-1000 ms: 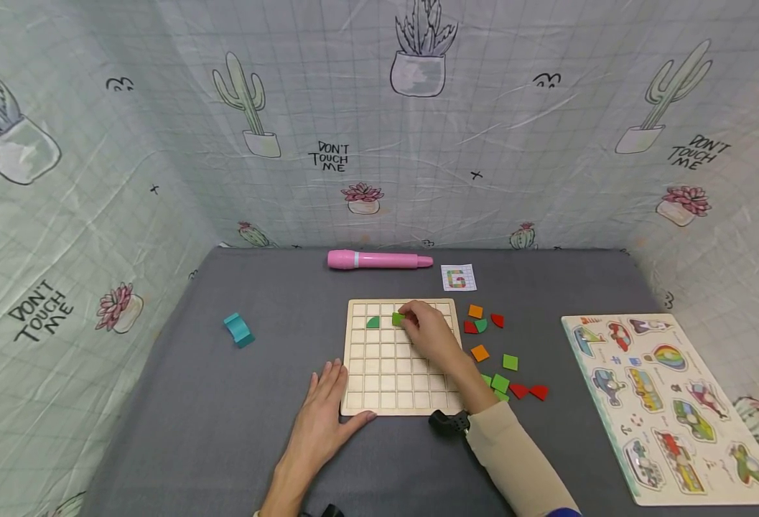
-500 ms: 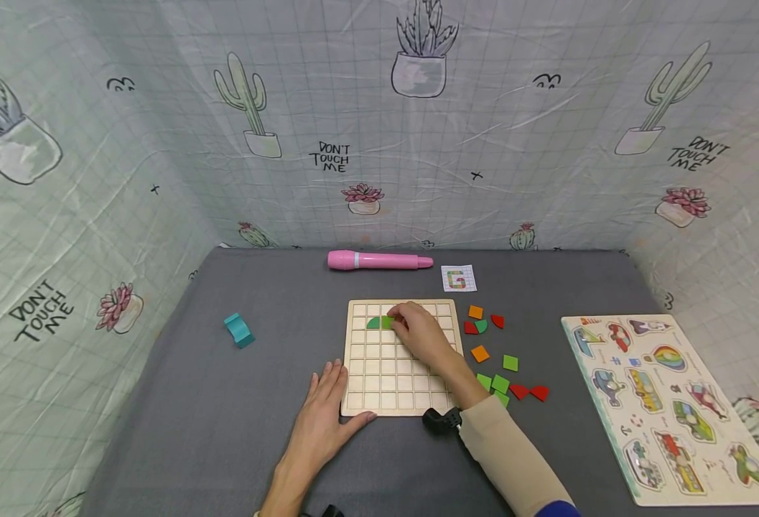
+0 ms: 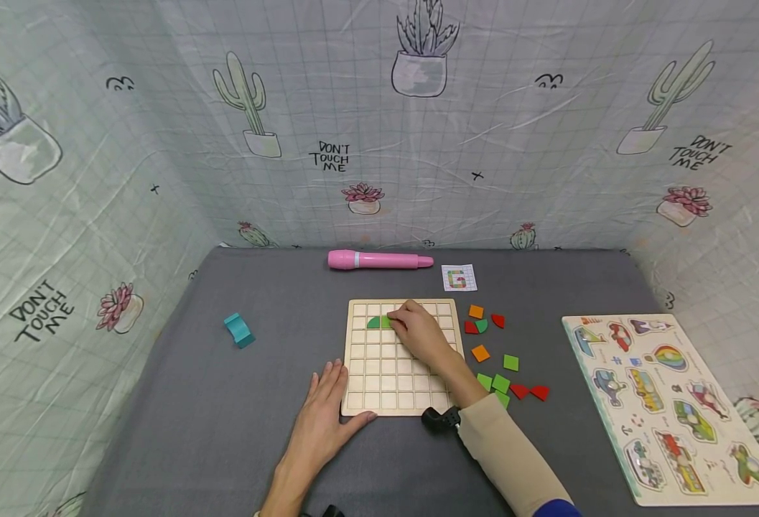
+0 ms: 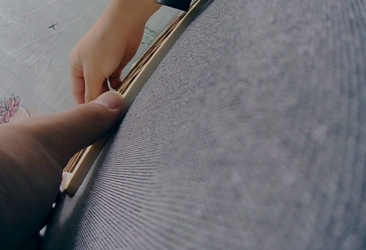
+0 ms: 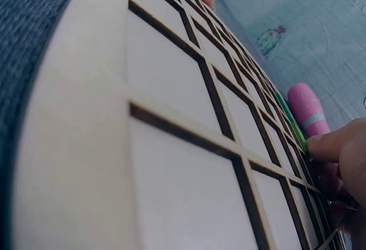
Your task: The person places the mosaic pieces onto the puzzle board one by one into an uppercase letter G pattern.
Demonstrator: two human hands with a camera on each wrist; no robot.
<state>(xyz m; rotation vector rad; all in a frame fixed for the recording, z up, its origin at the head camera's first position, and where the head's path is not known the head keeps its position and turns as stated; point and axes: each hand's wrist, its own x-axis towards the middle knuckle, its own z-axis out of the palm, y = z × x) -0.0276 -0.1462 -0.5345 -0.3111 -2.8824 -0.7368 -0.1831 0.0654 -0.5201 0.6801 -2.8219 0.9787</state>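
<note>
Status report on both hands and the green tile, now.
Right hand presses green square tile into wooden grid board, beside green quarter-round tile. Left hand flat, bracing board's near-left corner. Nothing in the way.

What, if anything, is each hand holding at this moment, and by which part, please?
The right hand pinches a green square tile by its right edge on the wooden grid board. The left hand lies flat, holding nothing, its thumb against the board's near edge.

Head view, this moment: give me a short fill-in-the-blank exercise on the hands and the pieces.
1. The right hand presses a ____ square piece onto the wooden grid board.
2. The left hand rests flat at the board's near ____ corner.
3. Beyond the board lies a ____ pen.
4. The loose pieces lie to the board's ____.

Missing words: green; left; pink; right
</note>
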